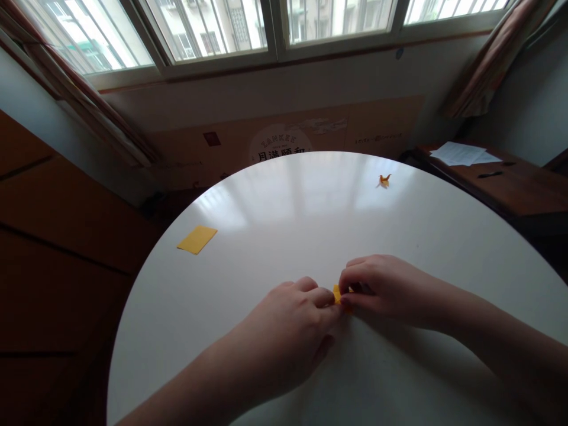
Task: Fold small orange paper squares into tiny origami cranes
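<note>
Both my hands meet near the front middle of a round white table point(275, 236). Between their fingertips is a small folded piece of orange paper point(338, 294), mostly hidden by the fingers. My left hand point(288, 328) pinches it from the left with fingers curled. My right hand point(381, 287) pinches it from the right, fingers closed over its top. A finished small orange paper crane point(384, 180) stands at the far right of the table. A stack of yellow paper sheets point(197, 239) lies flat near the left edge.
Behind the table leans a brown cardboard box point(284, 139) with printed lettering, under a wide window point(213, 26). A wooden side desk point(510, 177) at the right carries white papers point(461, 154) and a black pen point(490, 174). Dark wooden panels fill the left.
</note>
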A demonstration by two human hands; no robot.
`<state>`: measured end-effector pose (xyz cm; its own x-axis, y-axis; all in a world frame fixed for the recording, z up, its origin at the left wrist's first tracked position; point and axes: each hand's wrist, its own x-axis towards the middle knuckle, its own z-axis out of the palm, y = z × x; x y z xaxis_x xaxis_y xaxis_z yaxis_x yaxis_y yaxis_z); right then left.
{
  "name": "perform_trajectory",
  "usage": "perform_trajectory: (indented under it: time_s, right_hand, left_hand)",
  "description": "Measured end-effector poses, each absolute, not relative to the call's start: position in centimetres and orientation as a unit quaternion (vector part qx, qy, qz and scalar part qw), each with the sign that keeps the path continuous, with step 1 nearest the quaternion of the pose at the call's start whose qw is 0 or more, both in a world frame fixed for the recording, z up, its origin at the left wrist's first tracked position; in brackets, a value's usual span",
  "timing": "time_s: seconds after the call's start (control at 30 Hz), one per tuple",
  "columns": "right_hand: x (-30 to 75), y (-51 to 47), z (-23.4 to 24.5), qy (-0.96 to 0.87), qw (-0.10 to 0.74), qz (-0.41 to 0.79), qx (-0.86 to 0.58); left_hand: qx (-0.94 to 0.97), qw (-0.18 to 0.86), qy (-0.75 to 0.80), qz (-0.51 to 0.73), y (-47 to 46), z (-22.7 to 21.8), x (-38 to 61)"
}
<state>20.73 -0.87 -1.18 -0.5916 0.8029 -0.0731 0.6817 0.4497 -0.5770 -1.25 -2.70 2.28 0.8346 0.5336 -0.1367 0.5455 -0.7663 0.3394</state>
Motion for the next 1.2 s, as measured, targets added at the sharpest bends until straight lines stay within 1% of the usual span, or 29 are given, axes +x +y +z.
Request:
perform_trajectory:
  time_s: [0.13,0.3,0.53,0.83,1.03,1.2]
  right_hand:
    - [21.0,-0.7,-1.2,-0.845,0.102,0.287,-0.439]
    - [21.7,-0.1,-1.3,-0.85,0.108,0.33,-0.396]
    - [21.6,0.2,-1.7,-0.851,0.122,0.326,-0.394]
    - [21.7,0.1,-1.8,-0.831,0.124,0.335,-0.426]
    - [21.6,-0.3,-1.5,-0.82,0.136,0.321,-0.455]
    - [21.9,-0.3,-1.0,-0.82,0.111,0.317,-0.465]
  left_hand:
    - [0.94,0.181,0.289,-0.022,-2.6,2.3,-1.2]
    - [0.941,0.179,0.287,-0.026,-2.6,2.3,-1.2]
    - [0.939,0.179,0.294,-0.019,-2.7,2.1,-1.3]
    - [0.93,0.226,0.288,-0.017,-2.6,2.2,-1.1]
    - [0.936,0.192,0.294,-0.033,-2.7,2.1,-1.0]
    - [0.943,0.161,0.287,-0.051,-3.1,1.9,-0.9]
